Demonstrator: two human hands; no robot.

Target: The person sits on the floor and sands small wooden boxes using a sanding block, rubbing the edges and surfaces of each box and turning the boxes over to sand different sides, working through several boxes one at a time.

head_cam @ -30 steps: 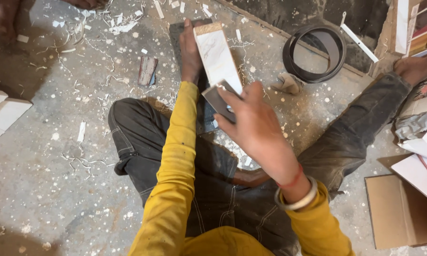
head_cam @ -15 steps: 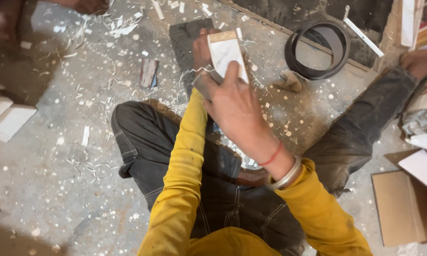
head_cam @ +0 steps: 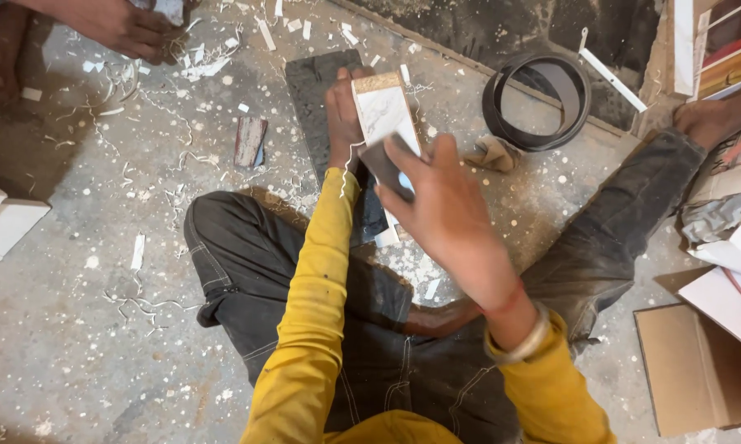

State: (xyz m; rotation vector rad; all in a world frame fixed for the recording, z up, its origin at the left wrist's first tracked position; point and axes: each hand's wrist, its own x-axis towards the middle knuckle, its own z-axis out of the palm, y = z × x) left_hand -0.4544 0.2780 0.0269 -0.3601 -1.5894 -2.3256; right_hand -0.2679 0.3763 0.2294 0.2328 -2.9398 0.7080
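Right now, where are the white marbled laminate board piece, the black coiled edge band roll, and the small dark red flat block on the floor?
white marbled laminate board piece [head_cam: 384, 111], head view, bare upper face.
black coiled edge band roll [head_cam: 502, 123], head view, left rim.
small dark red flat block [head_cam: 249, 140], head view, centre of top.

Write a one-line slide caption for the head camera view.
Seated on a shaving-strewn concrete floor, the left hand steadies a white marbled laminate-faced board piece while the right hand presses a dark flat tool against it.
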